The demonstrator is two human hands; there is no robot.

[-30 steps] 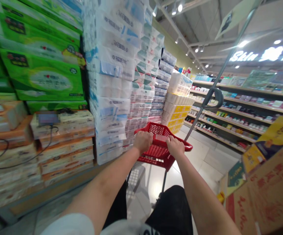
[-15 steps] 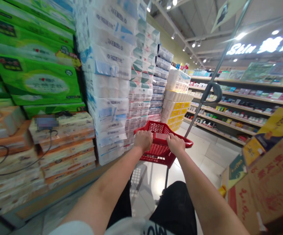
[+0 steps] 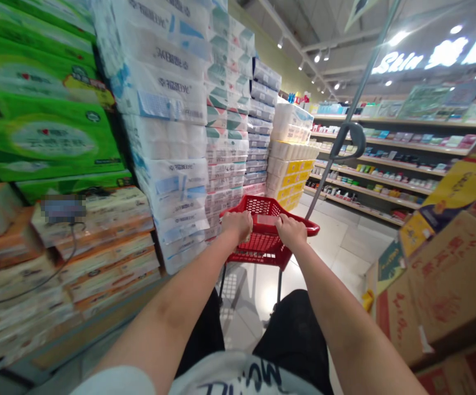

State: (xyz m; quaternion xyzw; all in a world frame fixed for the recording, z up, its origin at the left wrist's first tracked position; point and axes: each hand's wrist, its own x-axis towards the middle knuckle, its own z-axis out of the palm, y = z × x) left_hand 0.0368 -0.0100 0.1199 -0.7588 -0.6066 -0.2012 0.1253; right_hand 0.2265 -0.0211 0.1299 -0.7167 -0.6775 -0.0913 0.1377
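Note:
A red shopping cart [image 3: 264,256] with a perforated plastic basket stands ahead of me on thin dark legs. My left hand [image 3: 238,226] is wrapped round the left part of its red handle [image 3: 262,220]. Right of the handle's middle, my right hand [image 3: 292,231] is closed on the same bar. Both arms stretch forward. A grey pole [image 3: 324,175] with a looped grip [image 3: 355,140] rises at the cart's right side. Most of the basket's inside is hidden by the handle and hands.
Tall stacks of white toilet-roll packs [image 3: 175,137] and green tissue packs [image 3: 52,126] line the left. Orange-and-white tissue packs [image 3: 110,263] sit lower. Cardboard boxes [image 3: 447,285] stand close on the right. Pale floor tiles [image 3: 336,247] lead toward shelves of small goods [image 3: 402,170].
The packs on the left have shifted leftward and look nearer, as the cart and I move forward. Both hands keep their grip on the handle.

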